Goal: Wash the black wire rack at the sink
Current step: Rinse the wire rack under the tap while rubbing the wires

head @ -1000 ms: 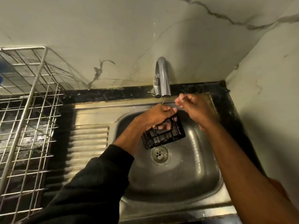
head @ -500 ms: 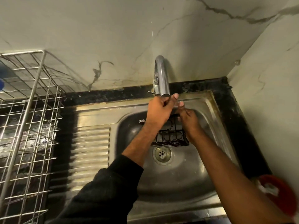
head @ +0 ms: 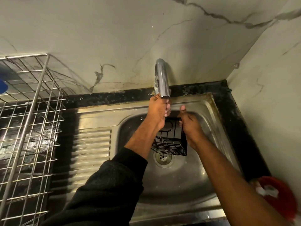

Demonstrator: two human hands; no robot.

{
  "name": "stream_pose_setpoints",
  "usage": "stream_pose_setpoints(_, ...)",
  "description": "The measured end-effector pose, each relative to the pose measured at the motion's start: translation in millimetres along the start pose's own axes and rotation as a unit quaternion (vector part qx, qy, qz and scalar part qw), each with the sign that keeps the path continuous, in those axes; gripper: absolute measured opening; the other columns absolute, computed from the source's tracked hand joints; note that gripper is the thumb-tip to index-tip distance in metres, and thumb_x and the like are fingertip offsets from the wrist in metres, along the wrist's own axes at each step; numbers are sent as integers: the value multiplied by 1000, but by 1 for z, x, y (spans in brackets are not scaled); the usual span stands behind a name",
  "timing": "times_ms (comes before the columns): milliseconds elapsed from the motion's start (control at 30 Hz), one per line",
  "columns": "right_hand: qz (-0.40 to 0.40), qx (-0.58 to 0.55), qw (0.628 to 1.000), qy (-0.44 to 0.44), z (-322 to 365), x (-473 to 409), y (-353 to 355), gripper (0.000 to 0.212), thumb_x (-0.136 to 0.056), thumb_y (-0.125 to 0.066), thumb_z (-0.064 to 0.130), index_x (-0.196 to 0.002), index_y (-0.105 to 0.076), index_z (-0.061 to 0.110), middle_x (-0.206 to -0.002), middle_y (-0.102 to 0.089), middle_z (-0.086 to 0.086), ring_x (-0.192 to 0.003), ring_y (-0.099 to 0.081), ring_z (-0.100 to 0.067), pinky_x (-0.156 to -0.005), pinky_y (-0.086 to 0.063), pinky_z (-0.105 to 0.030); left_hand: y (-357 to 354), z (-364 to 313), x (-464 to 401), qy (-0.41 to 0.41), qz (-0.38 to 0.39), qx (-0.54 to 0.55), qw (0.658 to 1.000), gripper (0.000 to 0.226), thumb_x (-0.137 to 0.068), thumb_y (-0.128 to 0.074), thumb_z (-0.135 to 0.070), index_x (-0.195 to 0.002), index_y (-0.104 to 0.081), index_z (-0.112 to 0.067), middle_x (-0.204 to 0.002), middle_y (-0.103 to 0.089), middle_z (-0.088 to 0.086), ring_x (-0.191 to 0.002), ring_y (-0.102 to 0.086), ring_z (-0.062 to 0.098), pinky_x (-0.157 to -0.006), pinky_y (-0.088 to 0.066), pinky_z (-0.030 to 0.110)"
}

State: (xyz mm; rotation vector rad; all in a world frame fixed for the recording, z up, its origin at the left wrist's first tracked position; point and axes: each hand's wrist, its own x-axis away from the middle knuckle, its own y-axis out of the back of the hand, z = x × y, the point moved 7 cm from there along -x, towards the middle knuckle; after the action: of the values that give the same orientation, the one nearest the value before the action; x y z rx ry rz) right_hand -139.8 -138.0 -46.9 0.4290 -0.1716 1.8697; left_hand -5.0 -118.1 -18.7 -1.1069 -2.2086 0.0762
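While black wire rack (head: 171,141) hangs over sink (head: 203,185) drain (head: 163,158) below faucet (head: 162,79) spout — right hand (head: 189,124) grips its right side, thumb up. Left hand (head: 158,110) curled at spout mouth; what it holds — cannot tell. Steel dish rack (head: 29,119) at left.

I see pale marble-veined walls (head: 114,38) meeting in the far right corner, a dark speckled counter (head: 203,91) along their base, and dim warm light. A steel wire dish rack (head: 29,121) stands at left.
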Motion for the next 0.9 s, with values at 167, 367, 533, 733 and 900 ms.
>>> stream_pose_setpoints(167, -3, 2, 1000, -5, 1, -3, -1, 61, -88, -45, 69, -88, -66, 11, -79, -57, -5, -79, -53, -17, -85, -46, -35, -3, -9, 8, -41, 18, -71, 996, 20, -95, -65, -7, -89, -51, -19, -67, -51, -3, -52, -38, 6, -45, -30, 21)
stream_pose_setpoints(367, 22, 5, 1000, 1, 7, -3, -6, 75, -86, -46, 72, -106, -70, 4, -104, -67, -26, -89, -58, -21, -88, -47, -35, 14, -13, 2, -88, 82, -89, 989, 13, -92, -60, 9, -86, -57, -2, -59, -57, 3, -49, -55, 9, -51, -53, 23)
stream_pose_setpoints(533, 37, 15, 999, 9, 13, -4, -17, 39, -100, -45, 50, -83, -65, 21, -83, -65, 6, -81, -57, -6, -73, -41, -22, 34, -14, 3, -79, 101, -110, 986, 27, -92, -60, 6, -77, -49, -15, -67, -52, -1, -53, -42, 6, -48, -36, 20)
stream_pose_setpoints(733, 36, 26, 999, 21, 21, -7, -26, 46, -98, -46, 57, -68, -53, 22, -67, -53, 2, -70, -52, -12, -75, -42, -27, 44, -25, 12, -133, 99, -332, 929, 23, -100, -61, -32, -86, -58, -15, -76, -61, 7, -71, -57, 16, -71, -52, 33)
stream_pose_setpoints(900, 21, 33, 999, 14, 31, -9, -26, 41, -97, -49, 55, -76, -58, 21, -78, -60, 2, -75, -54, -11, -71, -41, -27, 66, -15, 25, -66, 136, -517, 842, 62, -101, -40, -61, -81, -70, -11, -58, -68, -2, -53, -64, 11, -65, -56, 24)
